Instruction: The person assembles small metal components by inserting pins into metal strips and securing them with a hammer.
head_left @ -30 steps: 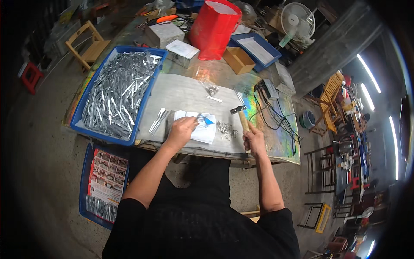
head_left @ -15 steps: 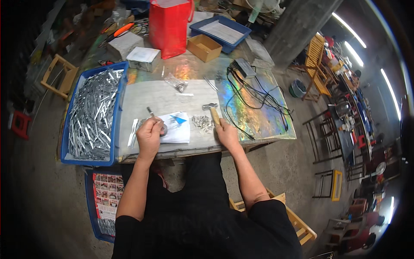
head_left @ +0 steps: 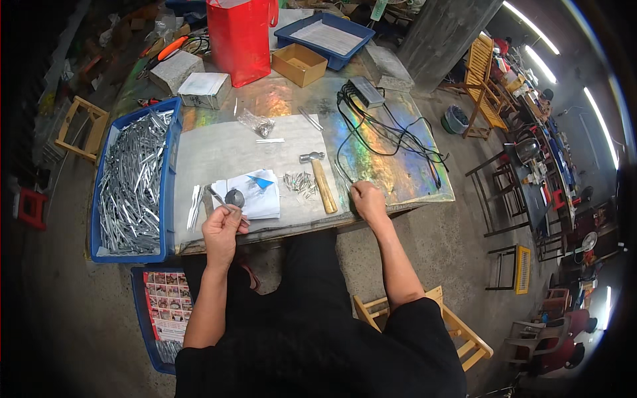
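My left hand (head_left: pixel 221 229) is closed, pinching a thin grey metal strip (head_left: pixel 217 196) beside a dark round metal block (head_left: pixel 234 198). The block sits on white paper sheets (head_left: pixel 262 207) with a blue patch (head_left: pixel 260 182). At the table's front edge my right hand (head_left: pixel 369 200) is closed around the end of a black cable (head_left: pixel 342 167); its fingers hide most of what they grip. A hammer with a wooden handle (head_left: pixel 324 189) lies on the grey sheet left of that hand. Next to it is a pile of small metal pieces (head_left: pixel 302 184).
A blue tray heaped with metal strips (head_left: pixel 136 186) stands at the left. Coiled cables run from a grey box (head_left: pixel 365 92) at the right. Farther back are a red bag (head_left: pixel 240 43), a cardboard box (head_left: pixel 299 64) and a blue tray (head_left: pixel 324 36). A wooden stool (head_left: pixel 458 328) stands beside me.
My right hand has let go of the hammer, which now lies on the table, and has moved right to the cable. My left hand has lowered, bringing the strip down beside the round block.
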A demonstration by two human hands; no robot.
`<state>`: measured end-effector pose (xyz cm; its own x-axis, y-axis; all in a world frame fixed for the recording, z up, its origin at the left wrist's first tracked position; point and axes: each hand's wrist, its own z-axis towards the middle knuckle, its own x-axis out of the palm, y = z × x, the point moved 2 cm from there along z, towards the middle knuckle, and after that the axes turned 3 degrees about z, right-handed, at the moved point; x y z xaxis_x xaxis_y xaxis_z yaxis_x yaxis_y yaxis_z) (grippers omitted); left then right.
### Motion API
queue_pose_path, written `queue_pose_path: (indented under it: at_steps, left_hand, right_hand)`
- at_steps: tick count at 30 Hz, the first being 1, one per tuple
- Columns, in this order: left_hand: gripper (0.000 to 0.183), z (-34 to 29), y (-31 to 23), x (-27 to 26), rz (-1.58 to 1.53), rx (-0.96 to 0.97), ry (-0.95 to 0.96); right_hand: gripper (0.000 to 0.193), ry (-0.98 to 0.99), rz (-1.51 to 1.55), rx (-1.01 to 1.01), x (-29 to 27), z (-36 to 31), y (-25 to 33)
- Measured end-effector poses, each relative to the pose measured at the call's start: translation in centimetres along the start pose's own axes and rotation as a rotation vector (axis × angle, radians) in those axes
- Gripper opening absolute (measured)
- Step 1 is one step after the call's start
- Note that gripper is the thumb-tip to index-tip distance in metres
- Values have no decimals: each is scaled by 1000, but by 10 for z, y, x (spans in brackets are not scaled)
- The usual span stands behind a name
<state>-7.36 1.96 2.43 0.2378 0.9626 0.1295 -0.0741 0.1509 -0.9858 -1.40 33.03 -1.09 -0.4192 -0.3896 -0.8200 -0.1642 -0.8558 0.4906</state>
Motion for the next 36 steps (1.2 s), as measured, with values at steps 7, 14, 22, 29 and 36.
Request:
queue_pose_path:
  at_steps: [7, 14, 22, 29, 36]
  left_hand:
    - [13, -11, -4, 10, -25, -71, 73]
    - [12, -18, -2, 12, -188, -224, 135]
    - [10, -22, 4, 17, -322, -335, 212]
    - [10, -31, 5, 22, -292, -328, 260]
    - [24, -41, 10, 21, -224, -259, 289]
  right_hand:
    - [24, 100, -209, 135, 16, 13, 12]
    - [20, 217, -204, 68, 7, 12, 16]
    - [14, 214, 457, 170, -13, -11, 54]
    - [10, 421, 983, 225, 3, -41, 127]
    - [9, 492, 1107, 231, 18, -57, 163]
